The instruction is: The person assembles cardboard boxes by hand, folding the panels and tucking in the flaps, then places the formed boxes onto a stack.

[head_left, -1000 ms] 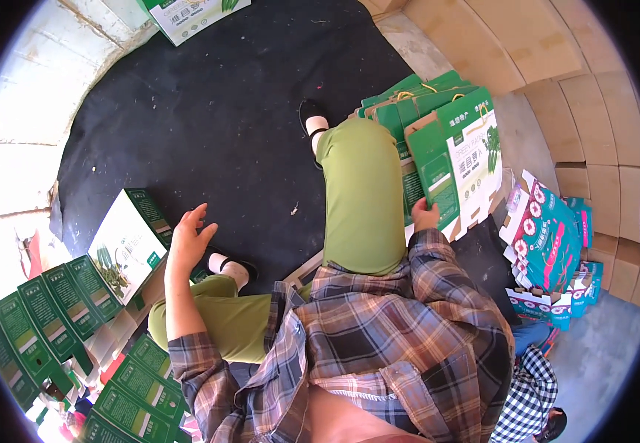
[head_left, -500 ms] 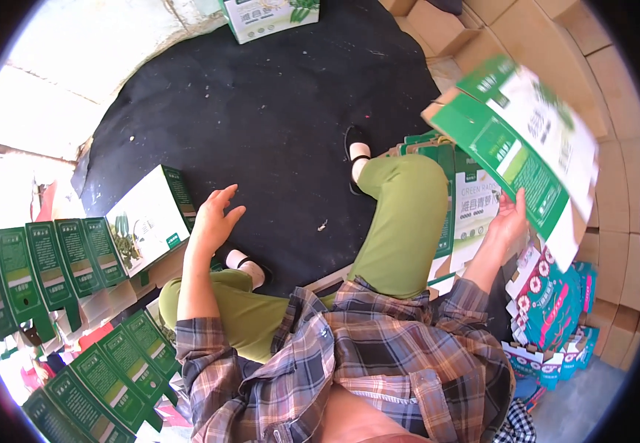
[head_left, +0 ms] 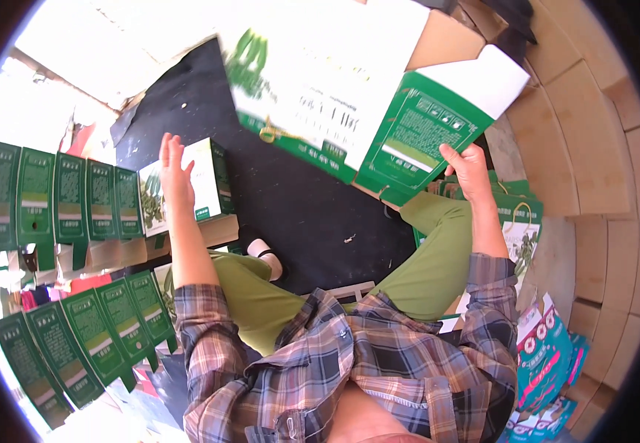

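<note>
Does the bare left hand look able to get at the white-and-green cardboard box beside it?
Likely yes: the empty left hand overlaps the cardboard box in view, with nothing visible between them, though depth is unclear.

Right hand (head_left: 470, 173) grips a green-and-white carton (head_left: 342, 96) at its green panel, above the black floor sheet (head_left: 301, 240). Left hand (head_left: 178, 181), fingers extended, overlaps a white-faced box (head_left: 203, 181) in view; green cartons (head_left: 73, 196) line the left side.
</note>
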Motion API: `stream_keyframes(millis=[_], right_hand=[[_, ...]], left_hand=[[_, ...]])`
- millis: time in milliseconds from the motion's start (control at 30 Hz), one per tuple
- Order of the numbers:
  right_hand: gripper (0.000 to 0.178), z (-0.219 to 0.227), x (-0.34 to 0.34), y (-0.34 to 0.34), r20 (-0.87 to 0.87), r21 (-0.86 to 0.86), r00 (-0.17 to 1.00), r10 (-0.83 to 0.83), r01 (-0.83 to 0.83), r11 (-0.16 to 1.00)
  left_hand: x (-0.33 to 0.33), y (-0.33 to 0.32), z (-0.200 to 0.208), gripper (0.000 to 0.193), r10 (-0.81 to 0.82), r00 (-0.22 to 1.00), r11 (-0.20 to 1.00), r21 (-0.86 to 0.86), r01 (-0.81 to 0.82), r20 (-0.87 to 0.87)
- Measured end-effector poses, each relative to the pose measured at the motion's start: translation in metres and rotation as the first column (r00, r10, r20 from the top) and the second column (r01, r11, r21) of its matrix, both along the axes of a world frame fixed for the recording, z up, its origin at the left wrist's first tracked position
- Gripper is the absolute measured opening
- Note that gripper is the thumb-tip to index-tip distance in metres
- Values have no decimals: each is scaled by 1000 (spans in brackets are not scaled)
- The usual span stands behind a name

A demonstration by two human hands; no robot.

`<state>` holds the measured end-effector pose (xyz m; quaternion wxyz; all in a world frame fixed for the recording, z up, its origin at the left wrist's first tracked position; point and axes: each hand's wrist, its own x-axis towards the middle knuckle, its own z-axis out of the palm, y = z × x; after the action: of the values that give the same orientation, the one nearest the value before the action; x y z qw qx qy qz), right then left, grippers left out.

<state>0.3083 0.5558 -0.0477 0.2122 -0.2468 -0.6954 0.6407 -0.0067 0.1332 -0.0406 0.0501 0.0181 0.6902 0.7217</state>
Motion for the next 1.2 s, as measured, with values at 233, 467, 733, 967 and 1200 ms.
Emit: stream_keyframes(millis=[233, 467, 733, 967, 1200], right_hand=[[25, -6, -62, -15, -9, -62, 935, 355, -355, 933], [80, -47, -89, -6, -44, 350, 978, -205, 207, 914], [129, -30, -104, -20, 157, 351, 897, -413, 341, 872], [126, -29, -111, -14, 142, 323, 889, -435, 374, 870], [72, -35, -112, -12, -35, -88, 994, -108, 105, 991]], left_hand=[[-22, -40, -7, 56, 84, 993, 883, 456, -113, 82], [3, -19, -26, 13, -79, 996, 905, 423, 49, 52], [30, 1, -24, 6, -115, 993, 880, 464, 100, 4], [46, 10, 7, 17, -292, 922, 834, 405, 376, -253], [48, 6, -14, 21, -263, 955, 965, -49, 259, -139]])
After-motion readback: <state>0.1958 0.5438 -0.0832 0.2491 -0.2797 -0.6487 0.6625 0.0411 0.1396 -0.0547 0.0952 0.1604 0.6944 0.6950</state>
